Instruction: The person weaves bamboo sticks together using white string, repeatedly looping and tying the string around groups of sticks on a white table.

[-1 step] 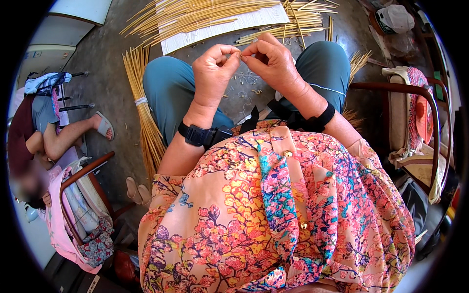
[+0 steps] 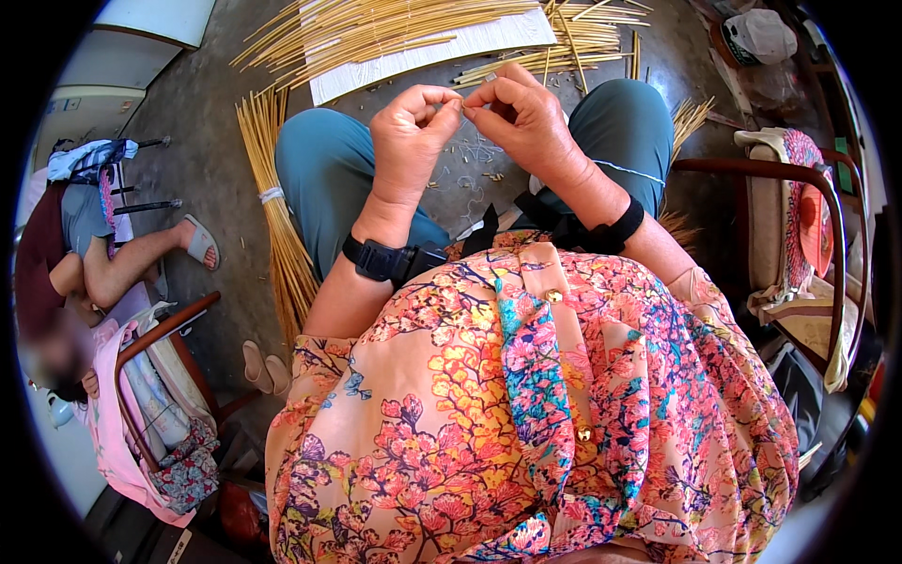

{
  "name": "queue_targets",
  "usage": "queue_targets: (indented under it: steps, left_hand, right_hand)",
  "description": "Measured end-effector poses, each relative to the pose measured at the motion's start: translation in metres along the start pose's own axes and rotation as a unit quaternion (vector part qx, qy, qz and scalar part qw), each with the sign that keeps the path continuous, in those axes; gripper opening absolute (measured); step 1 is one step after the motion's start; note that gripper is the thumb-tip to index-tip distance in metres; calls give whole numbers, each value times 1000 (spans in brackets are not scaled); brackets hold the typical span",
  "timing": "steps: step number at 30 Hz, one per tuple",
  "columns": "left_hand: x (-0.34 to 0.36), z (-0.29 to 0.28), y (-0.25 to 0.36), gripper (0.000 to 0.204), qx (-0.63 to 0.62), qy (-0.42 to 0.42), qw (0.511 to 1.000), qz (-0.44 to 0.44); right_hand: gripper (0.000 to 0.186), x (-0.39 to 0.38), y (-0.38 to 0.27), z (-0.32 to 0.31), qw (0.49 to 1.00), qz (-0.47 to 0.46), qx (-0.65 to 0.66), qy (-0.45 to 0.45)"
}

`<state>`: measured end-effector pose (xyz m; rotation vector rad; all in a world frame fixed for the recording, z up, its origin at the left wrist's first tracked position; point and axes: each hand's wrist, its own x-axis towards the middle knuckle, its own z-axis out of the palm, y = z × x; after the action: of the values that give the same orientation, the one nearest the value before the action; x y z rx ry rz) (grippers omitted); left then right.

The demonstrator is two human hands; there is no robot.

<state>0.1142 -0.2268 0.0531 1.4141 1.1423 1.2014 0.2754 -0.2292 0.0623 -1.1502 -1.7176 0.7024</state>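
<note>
My left hand (image 2: 413,141) and my right hand (image 2: 526,132) meet above the gap between my knees, thumbs and index fingers pinched at their tips, nearly touching. What they pinch is too small to make out. Below them, pale tangled thread (image 2: 474,150) and short straw bits (image 2: 493,177) lie on the concrete floor (image 2: 216,122). Just beyond, long straw stalks (image 2: 376,23) rest on a white sheet (image 2: 334,86), with a looser pile (image 2: 592,47) to its right. A tied straw bundle (image 2: 277,226) stands beside my left leg.
Another person (image 2: 117,254) with sandalled foot sits at the left, by a wooden-armed chair (image 2: 183,395) draped with cloth. A second chair (image 2: 780,235) stands at my right. Slippers (image 2: 263,367) lie left of me. More straw (image 2: 689,127) is beside my right knee.
</note>
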Motion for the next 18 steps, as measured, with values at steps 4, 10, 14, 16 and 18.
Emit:
queue_targets:
  steps: [4, 10, 14, 16, 18]
  left_hand:
    - [1, 1, 2, 7, -100, -15, 994, -34]
    - [2, 3, 3, 7, -133, -16, 990, -54]
    - [2, 2, 3, 7, -153, -27, 986, -64]
    - [3, 1, 0, 8, -155, -30, 985, -68]
    - [3, 2, 1, 8, -159, -34, 984, -71]
  right_hand:
    - [7, 0, 2, -3, 999, 11, 38, -16]
    - [10, 1, -5, -4, 967, 160, 192, -58]
    - [7, 1, -4, -3, 980, 133, 141, -47]
    - [7, 1, -2, -4, 986, 113, 111, -47]
    - [12, 2, 3, -5, 996, -74, -47, -11]
